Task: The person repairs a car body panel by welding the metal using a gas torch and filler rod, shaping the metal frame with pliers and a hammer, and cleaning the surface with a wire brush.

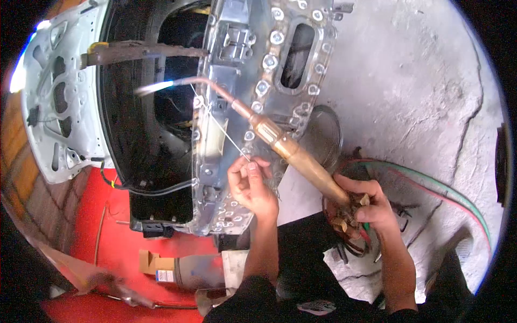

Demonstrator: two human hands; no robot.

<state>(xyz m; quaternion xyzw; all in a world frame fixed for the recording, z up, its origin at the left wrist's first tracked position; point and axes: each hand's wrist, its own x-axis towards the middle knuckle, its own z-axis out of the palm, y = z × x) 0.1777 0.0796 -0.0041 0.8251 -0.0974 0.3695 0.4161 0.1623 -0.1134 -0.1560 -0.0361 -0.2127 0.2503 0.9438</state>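
Observation:
A brass gas torch (301,159) slants from lower right to upper left, and a bright flame (161,86) burns at its curved copper tip. My right hand (371,202) is closed round the valve end of the torch. Between the pinched fingers of my left hand (253,183) is a thin light rod (229,137), which runs up and left toward the torch neck. Behind both lies a bare metal car body panel (261,89) with many round weld marks and an oval opening. Whether the rod touches the panel I cannot tell.
Green and red hoses (441,188) curve over the concrete floor (398,81) at the right. A white perforated panel (62,91) stands at the left. An open cardboard box (153,264) lies on a red surface (86,231). A brown bar (140,52) crosses the dark opening.

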